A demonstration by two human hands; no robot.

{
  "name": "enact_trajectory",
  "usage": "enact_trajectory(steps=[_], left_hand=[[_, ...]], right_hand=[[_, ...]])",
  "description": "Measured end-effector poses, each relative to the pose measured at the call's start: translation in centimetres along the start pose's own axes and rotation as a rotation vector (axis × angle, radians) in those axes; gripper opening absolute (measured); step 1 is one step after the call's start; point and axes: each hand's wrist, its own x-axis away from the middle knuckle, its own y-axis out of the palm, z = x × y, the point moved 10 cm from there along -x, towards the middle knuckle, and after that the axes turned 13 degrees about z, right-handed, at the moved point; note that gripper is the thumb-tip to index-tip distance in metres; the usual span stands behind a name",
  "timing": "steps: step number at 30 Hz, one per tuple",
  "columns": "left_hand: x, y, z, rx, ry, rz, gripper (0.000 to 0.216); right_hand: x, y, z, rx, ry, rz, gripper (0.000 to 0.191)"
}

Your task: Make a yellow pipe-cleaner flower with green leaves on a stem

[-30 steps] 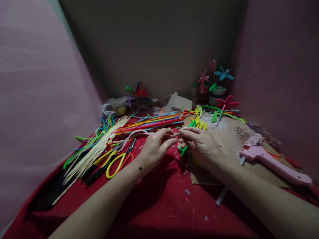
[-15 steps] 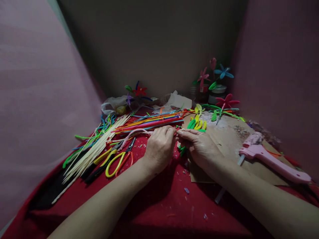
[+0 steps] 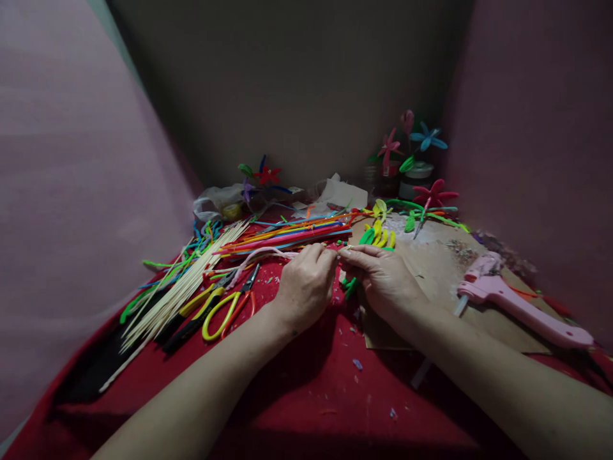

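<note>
My left hand [image 3: 309, 275] is closed, its fingertips pinched together over the middle of the table. Nearly touching it, my right hand [image 3: 385, 278] is closed in a pinch too. Whatever lies between the fingertips is too small and covered to make out. A pale pink pipe cleaner [image 3: 262, 252] runs up to the left hand from the left; whether it is held or lies behind cannot be seen. Just beyond the right hand are yellow pipe-cleaner loops [image 3: 385, 237] and green ones [image 3: 368, 237]. A bundle of coloured pipe cleaners [image 3: 292, 234] lies behind the left hand.
Left are bamboo sticks [image 3: 191, 281], pliers [image 3: 204, 306] and scissors [image 3: 234, 310]. A pink glue gun [image 3: 522, 300] rests on cardboard [image 3: 431, 255] at the right. Pipe-cleaner flowers [image 3: 390, 148] stand by jars [image 3: 416, 182] at the back. Scraps dot the red cloth [image 3: 345, 409].
Both hands stay together in nearly the same spot, with only slight shifts of the fingers. The whole view has moved very slightly.
</note>
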Motion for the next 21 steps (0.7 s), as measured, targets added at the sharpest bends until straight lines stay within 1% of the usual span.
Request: enact_trajectory(steps=[3, 5, 7, 9, 11, 15, 17, 21], left_hand=[[0.1, 0.4, 1.0, -0.174, 0.110, -0.074, 0.018], [0.3, 1.0, 1.3, -0.211, 0.138, -0.146, 0.017], [0.6, 1.7, 1.1, -0.175, 0.103, -0.218, 0.018], [0.9, 2.2, 0.4, -0.097, 0.017, -0.262, 0.019], [1.0, 2.4, -0.3, 0.005, -0.069, -0.256, 0.019], [0.5, 1.5, -0.8, 0.239, -0.159, -0.144, 0.018], [0.2, 1.1, -1.1, 0.328, -0.203, -0.107, 0.020], [0.3, 0.9, -1.5, 0.459, -0.313, -0.125, 0.024]], right_hand=[[-0.2, -0.3, 0.2, 0.046, -0.026, 0.005, 0.013], [-0.4, -0.4, 0.4, 0.071, -0.026, 0.006, 0.014], [-0.4, -0.4, 0.6, 0.088, -0.020, 0.002, 0.014], [-0.3, -0.4, 0.7, 0.106, -0.012, -0.006, 0.013], [-0.2, -0.2, 0.7, 0.107, -0.003, -0.021, 0.014], [0.1, 0.3, 0.6, 0.070, 0.021, -0.055, 0.017], [0.2, 0.5, 0.7, 0.056, 0.042, -0.062, 0.018], [0.3, 0.8, 0.8, 0.040, 0.054, -0.083, 0.020]])
